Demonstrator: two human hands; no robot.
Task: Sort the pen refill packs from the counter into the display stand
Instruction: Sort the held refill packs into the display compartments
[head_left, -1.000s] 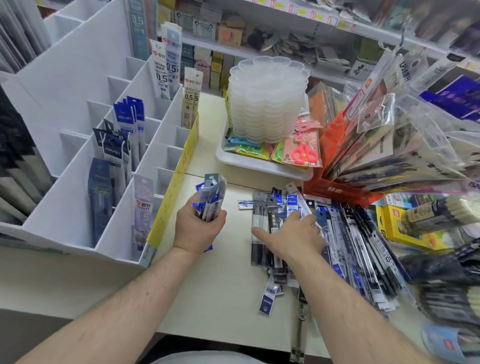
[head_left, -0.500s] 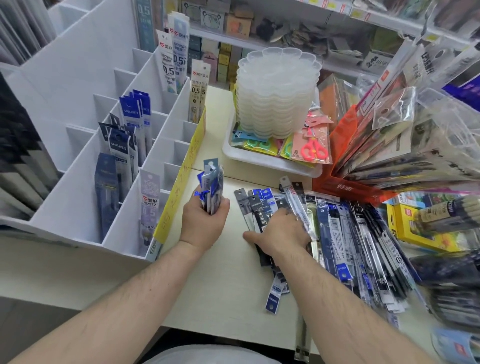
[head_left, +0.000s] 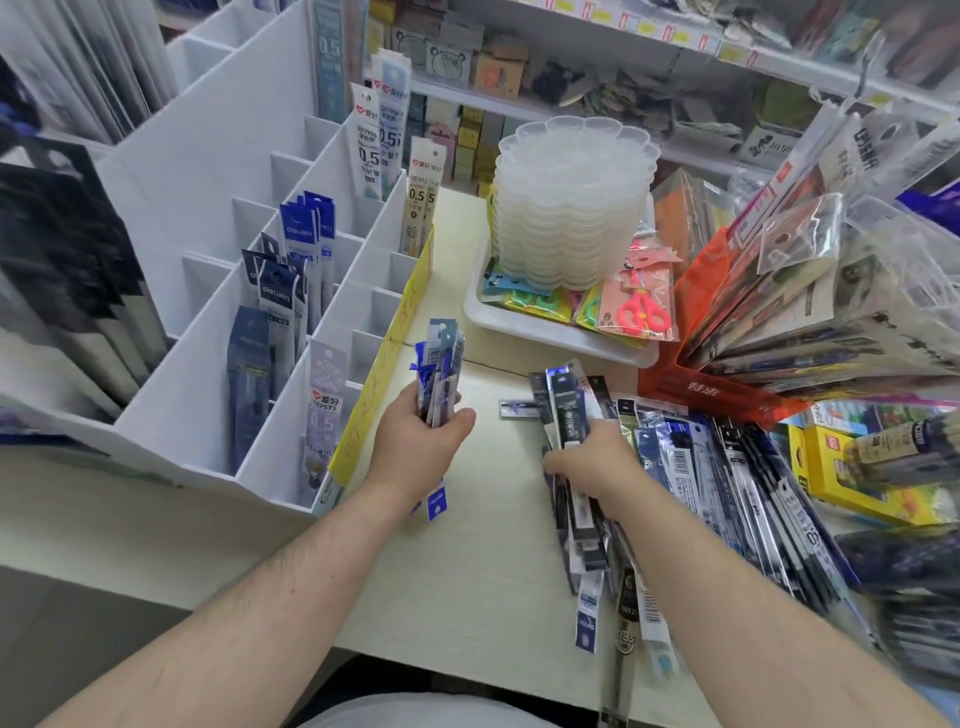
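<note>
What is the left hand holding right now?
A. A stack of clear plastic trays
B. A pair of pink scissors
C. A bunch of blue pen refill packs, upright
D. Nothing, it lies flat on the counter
C: the left hand grips a bunch of blue refill packs standing upright, just beside the white display stand, above the counter.
</note>
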